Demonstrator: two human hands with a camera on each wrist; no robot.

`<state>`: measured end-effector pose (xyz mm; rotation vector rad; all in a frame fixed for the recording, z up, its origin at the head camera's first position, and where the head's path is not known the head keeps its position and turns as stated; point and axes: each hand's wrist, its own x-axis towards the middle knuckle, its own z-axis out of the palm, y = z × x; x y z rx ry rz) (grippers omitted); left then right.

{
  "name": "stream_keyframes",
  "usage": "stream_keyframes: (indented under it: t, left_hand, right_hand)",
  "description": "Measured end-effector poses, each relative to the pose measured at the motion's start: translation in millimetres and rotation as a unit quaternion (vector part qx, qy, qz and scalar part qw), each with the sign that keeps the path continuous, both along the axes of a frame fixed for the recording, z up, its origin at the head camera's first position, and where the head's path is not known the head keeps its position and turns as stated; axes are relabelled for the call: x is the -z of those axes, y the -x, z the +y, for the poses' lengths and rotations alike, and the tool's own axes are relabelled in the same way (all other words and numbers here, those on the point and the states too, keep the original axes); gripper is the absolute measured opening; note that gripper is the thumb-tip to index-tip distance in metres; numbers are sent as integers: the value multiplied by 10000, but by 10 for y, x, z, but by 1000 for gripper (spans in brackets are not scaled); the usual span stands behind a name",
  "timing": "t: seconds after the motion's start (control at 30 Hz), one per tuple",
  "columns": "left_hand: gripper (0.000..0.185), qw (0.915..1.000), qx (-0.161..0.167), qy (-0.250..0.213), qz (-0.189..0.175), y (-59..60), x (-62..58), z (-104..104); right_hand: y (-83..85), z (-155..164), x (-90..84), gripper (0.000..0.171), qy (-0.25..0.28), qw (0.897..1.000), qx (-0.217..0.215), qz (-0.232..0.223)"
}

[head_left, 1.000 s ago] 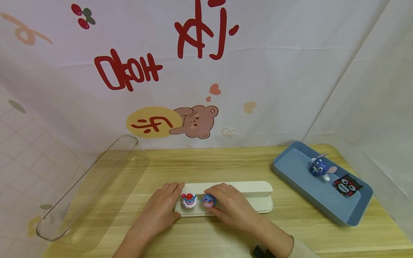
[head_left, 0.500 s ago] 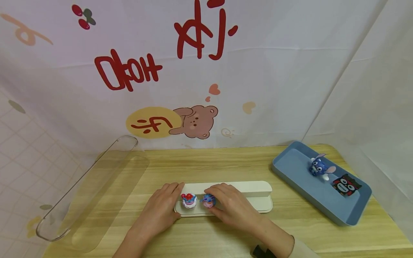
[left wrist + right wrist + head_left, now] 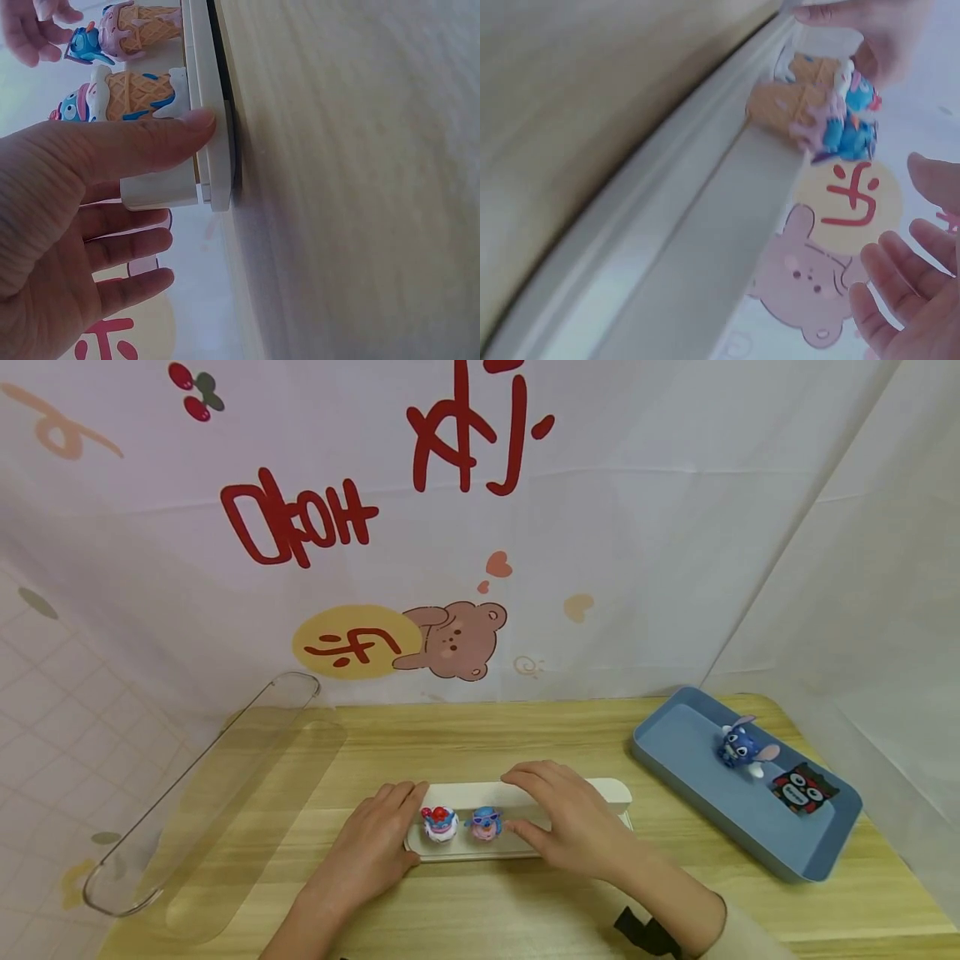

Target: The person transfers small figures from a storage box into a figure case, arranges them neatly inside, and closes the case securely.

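My left hand [image 3: 371, 839] grips the left end of a white two-step display stand [image 3: 467, 795]. In the left wrist view its thumb presses the front edge while the other fingers reach behind. Two ice-cream-cone figurines stand upright on the low step. The left figurine [image 3: 440, 825] has a white base, a blue character and a red topping. Beside it, the pink figurine [image 3: 486, 825] carries a blue character with purple glasses. My right hand [image 3: 576, 822] is just right of the pink figurine, fingers spread and apart from it; the right wrist view shows nothing in its grasp.
A blue tray [image 3: 712, 806] at the right holds a dark-blue big-eared figurine [image 3: 738, 750] and a flat black-and-red owl piece [image 3: 804, 788]. On the left lies a long clear plastic cover [image 3: 232, 802]. A printed white cloth [image 3: 637, 552] hangs behind the wooden table [image 3: 480, 914].
My right hand has let go of the pink figurine and moved right, its fingers opening. The figurine stays standing on the step. My left hand keeps its hold on the stand.
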<state>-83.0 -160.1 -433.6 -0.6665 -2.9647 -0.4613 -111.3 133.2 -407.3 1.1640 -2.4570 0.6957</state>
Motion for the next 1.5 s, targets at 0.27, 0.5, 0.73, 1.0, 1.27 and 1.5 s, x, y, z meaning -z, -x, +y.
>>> stream_keyframes:
  t: [0.27,0.5,0.73,1.0,1.27,1.5]
  left_hand:
    - [91,9999,37,24,102,-2,1,-1]
    - [91,10000,37,27,64,-1,-3,2]
    - [92,10000,34,27,48,-1,-7,-2]
    - [91,9999,66,15,92,5,-9,-6]
    - [92,10000,50,-11,73,-3,-10,-3]
    - [92,9999,69,-17,129,0,-6,-5]
  right_hand:
    - [95,256,-112,46,313,9974,-21,644]
    - [138,555,-249,60,311,9943,389,947]
    - [189,899,-364,67,277,9927,786,871]
    - [254,1254,-355,76,30,9868,1179,1114]
    - [295,1616,-258,70,-313,9832,1613,792]
    - [346,1910,-227,85,-325,9747,2128,607]
